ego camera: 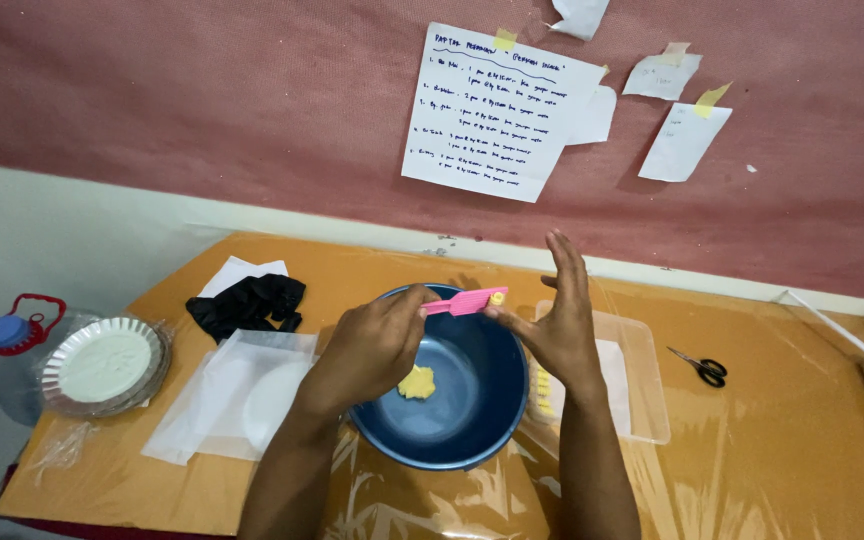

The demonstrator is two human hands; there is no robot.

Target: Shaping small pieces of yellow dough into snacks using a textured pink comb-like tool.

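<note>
Where the tabletop runs out on the left, a clear jug with a blue cap stands off its edge, and just right of it sits a stack of fluted foil pans. Farther right lie black gloves and white paper sheets. Over the blue bowl the left hand is pinched shut on the handle end of a pink comb, held level above the bowl's far rim. A small yellow dough piece sits on the comb's right end; it looks soft, light and easily squashed, so it is best taken gently by its edges. The right hand has fingers spread and upright, its thumb at that piece. Another yellow dough piece rests on the bowl's floor. Right of the bowl lie a clear tray and black scissors.
</note>
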